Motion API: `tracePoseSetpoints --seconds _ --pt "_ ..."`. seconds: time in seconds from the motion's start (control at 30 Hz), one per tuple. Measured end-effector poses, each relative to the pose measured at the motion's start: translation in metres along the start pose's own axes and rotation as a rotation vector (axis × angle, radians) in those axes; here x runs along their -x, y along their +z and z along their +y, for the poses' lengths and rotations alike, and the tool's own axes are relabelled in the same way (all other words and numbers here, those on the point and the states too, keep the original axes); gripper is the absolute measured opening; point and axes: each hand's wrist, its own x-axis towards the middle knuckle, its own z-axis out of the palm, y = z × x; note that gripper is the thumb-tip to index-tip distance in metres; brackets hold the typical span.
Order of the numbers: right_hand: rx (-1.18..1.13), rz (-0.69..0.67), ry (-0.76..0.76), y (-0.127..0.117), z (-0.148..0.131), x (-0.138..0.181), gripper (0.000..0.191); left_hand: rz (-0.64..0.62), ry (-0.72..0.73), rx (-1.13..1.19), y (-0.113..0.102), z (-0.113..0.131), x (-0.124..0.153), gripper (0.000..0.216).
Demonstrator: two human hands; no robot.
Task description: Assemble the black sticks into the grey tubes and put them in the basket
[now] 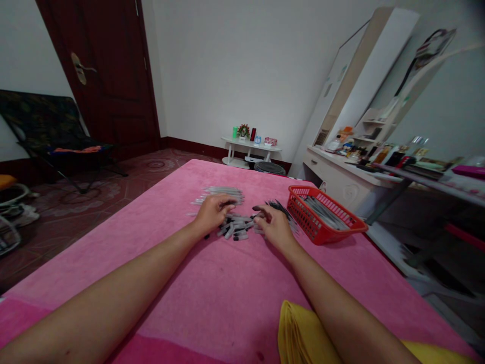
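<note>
My left hand [212, 211] is over the left side of a heap of small pen caps [237, 230], clear with black parts. Its thumb and fingers are closed together; whatever they hold is too small to make out. Just beyond it lies a stack of clear pen barrels [224, 192]. At the heap's right side is my right hand [276, 227], thumb and index finger apart, fingertips close to the caps. Thin dark pen pieces [279, 205] lie behind and beside this hand, partly hidden by it. A red plastic basket [316, 227] holding long grey, pen-like pieces [328, 215] stands to its right.
Pink cloth [212, 293] covers the work surface. A folded yellow cloth [299, 333] lies under my right forearm. Beyond are a small white table [250, 143], a cluttered dressing table [341, 169] at right and a folding chair [45, 121] at left.
</note>
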Motion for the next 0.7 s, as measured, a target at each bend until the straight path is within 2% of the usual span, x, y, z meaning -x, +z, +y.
tracePoseSetpoints --seconds 0.13,0.23,0.37,0.5,0.7 --pt "-0.289 0.01 0.144 0.001 -0.003 -0.001 0.019 -0.097 0.077 -0.08 0.001 0.007 0.002 0.017" --pt "-0.437 0.017 0.249 0.001 -0.007 0.0 0.022 -0.144 0.114 -0.104 0.003 0.01 0.003 0.019" --pt "-0.447 0.063 0.212 -0.002 -0.01 -0.001 0.023 -0.19 0.14 -0.125 0.004 0.014 0.004 0.019" --pt "-0.466 0.048 0.209 -0.003 -0.011 -0.002 0.022 -0.206 0.142 -0.129 0.005 0.015 0.004 0.018" --pt "-0.328 0.049 0.128 0.0 -0.013 -0.001 0.012 -0.205 0.135 -0.14 0.004 0.016 0.004 0.019"
